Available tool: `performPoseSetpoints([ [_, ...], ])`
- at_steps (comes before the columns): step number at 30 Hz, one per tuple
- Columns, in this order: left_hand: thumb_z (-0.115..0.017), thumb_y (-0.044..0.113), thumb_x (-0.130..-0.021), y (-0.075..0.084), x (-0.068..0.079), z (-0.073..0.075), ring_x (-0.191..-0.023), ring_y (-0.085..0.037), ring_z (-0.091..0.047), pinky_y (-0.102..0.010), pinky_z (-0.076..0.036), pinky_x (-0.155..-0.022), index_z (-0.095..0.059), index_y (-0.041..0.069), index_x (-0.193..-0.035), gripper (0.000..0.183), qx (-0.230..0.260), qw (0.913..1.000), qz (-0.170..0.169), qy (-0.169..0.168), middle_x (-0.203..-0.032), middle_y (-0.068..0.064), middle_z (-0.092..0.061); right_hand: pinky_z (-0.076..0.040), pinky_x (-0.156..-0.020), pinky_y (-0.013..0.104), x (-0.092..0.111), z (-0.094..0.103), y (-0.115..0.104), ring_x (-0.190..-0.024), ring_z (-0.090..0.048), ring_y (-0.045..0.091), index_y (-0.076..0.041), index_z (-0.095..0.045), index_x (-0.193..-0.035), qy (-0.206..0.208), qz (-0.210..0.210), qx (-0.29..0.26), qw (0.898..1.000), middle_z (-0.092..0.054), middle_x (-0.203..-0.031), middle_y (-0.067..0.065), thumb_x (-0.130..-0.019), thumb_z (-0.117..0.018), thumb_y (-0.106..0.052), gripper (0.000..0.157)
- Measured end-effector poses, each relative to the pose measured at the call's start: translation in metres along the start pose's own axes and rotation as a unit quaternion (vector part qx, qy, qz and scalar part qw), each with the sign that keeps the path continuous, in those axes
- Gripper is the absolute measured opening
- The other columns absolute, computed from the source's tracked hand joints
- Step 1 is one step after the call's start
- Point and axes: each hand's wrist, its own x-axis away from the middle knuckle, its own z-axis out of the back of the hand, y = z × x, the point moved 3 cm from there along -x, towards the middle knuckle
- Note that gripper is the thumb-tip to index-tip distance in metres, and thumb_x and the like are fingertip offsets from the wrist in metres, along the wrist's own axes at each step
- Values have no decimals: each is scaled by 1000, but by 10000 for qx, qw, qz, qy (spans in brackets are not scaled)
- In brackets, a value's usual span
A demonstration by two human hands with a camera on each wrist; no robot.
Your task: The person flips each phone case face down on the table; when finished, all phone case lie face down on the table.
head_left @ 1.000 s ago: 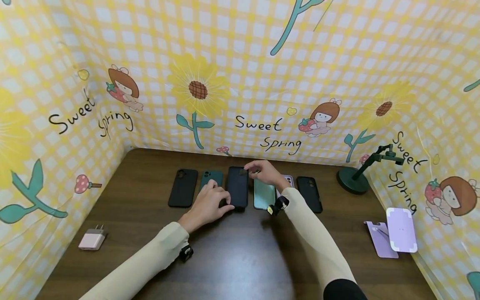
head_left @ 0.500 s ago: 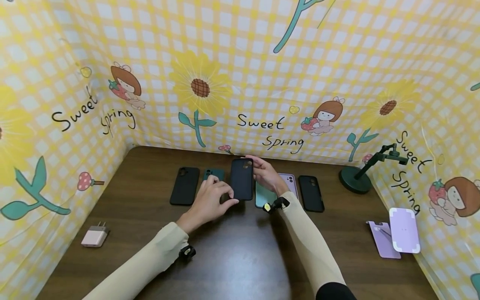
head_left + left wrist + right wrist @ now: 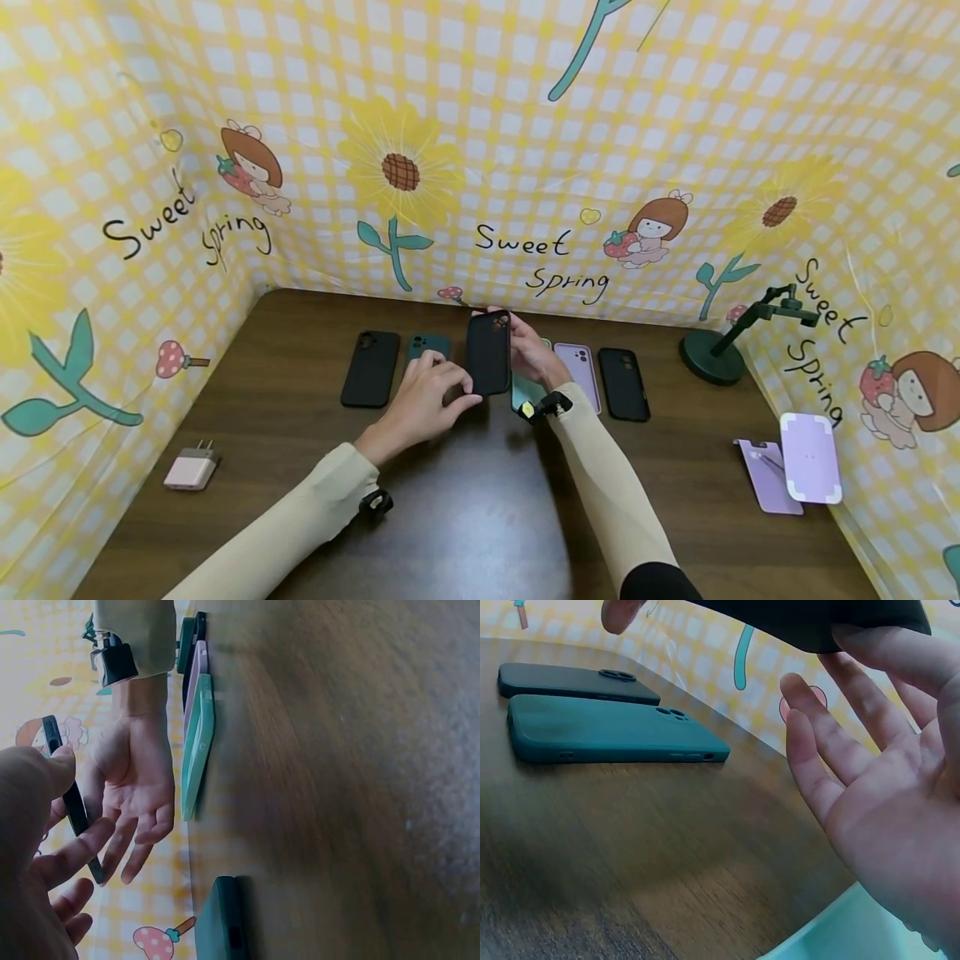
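A black phone case (image 3: 487, 354) is raised off the table and tilted, its camera cutouts at the upper right. My left hand (image 3: 427, 404) holds its lower end between thumb and fingers; the left wrist view shows the case (image 3: 76, 806) edge-on there. At its upper right side my right hand (image 3: 534, 354) grips it, with the thumb on the edge in the right wrist view and the other fingers (image 3: 855, 697) spread. Left of it lie a teal case (image 3: 429, 346), partly behind my left hand, and another black case (image 3: 371, 369). Right of it lies a mint case (image 3: 523, 395), partly covered by my right hand.
Farther right on the brown table lie a lilac case (image 3: 577, 371) and a black case (image 3: 624, 385). A dark green stand (image 3: 712, 357) and a lilac stand (image 3: 810, 458) are at the right. A charger plug (image 3: 191, 469) sits at the left. Patterned cloth (image 3: 450, 83) encloses the table.
The black phone case has come up off the table and tilted. My right hand has moved from its top corner to its right side, while my left hand stays at the lower end.
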Motion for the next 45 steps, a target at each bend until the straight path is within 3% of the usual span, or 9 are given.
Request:
performPoseSetpoints([
  [8,-73,38,-96,-1,2,-4,-122,-31,-55,-52,-37,-103,-62,26,-92,16,280,9993,132,-210,-107,3,-76,-55,-96,33,3,0,-2,-129,-61,12,-27,-56,-131,-69,-275,264,9992,-47,-160,3,-109,-41,-3,36],
  [12,-71,40,-97,0,1,-7,-127,-32,-54,-54,-37,-104,-64,25,-106,18,431,9979,247,-404,-119,3,-74,-55,-97,35,6,3,-6,-130,-60,13,-27,-55,-133,-211,-277,435,9984,-37,-166,10,-109,-42,-4,36],
  [17,-71,42,-97,1,-2,-4,-133,-30,-56,-62,-41,-108,-60,23,-138,47,344,9976,276,-535,-137,-2,-67,-56,-96,35,9,7,-11,-129,-61,15,-23,-54,-137,-339,-253,374,9984,-34,-167,13,-107,-44,0,39],
  [24,-74,44,-94,1,-10,3,-139,-33,-50,-68,-34,-115,-28,31,-163,84,-283,9964,23,-799,-153,-9,-50,-58,-92,35,8,6,-12,-121,-65,16,-22,-55,-134,-298,-387,396,9980,-48,-158,7,-106,-40,7,43],
  [27,-78,44,-91,5,-15,5,-142,-34,-47,-70,-31,-115,-19,37,-165,95,-567,9937,-266,-933,-159,-11,-43,-59,-88,33,7,5,-11,-119,-66,15,-14,-50,-140,-236,-501,502,9972,-55,-149,0,-105,-42,8,42],
  [30,-81,43,-88,9,-22,4,-145,-35,-43,-74,-27,-115,-18,40,-164,99,-886,9884,-561,-1096,-162,-11,-38,-59,-86,32,8,4,-9,-117,-66,14,-8,-42,-148,-236,-562,673,9959,-57,-147,-3,-104,-44,8,47],
  [36,-84,44,-84,15,-28,2,-144,-36,-42,-79,-20,-115,-38,37,-159,88,-1292,9798,-832,-1284,-161,-10,-40,-59,-87,32,7,3,-7,-123,-63,15,-20,-49,-146,-264,-742,945,9924,-46,-159,7,-106,-46,0,45],
  [42,-85,45,-82,10,-26,3,-143,-34,-44,-77,-22,-116,-45,35,-155,83,-1400,9792,-894,-1162,-157,-5,-47,-60,-86,32,5,0,-11,-121,-65,15,-21,-52,-142,-174,-819,822,9931,-49,-155,6,-105,-43,6,46],
  [45,-88,44,-79,8,-25,5,-140,-32,-47,-74,-24,-118,-49,33,-152,84,-1284,9827,-941,-943,-153,-3,-52,-60,-84,32,5,-1,-13,-114,-68,15,-23,-54,-139,-124,-869,774,9931,-45,-158,14,-105,-41,8,48],
])
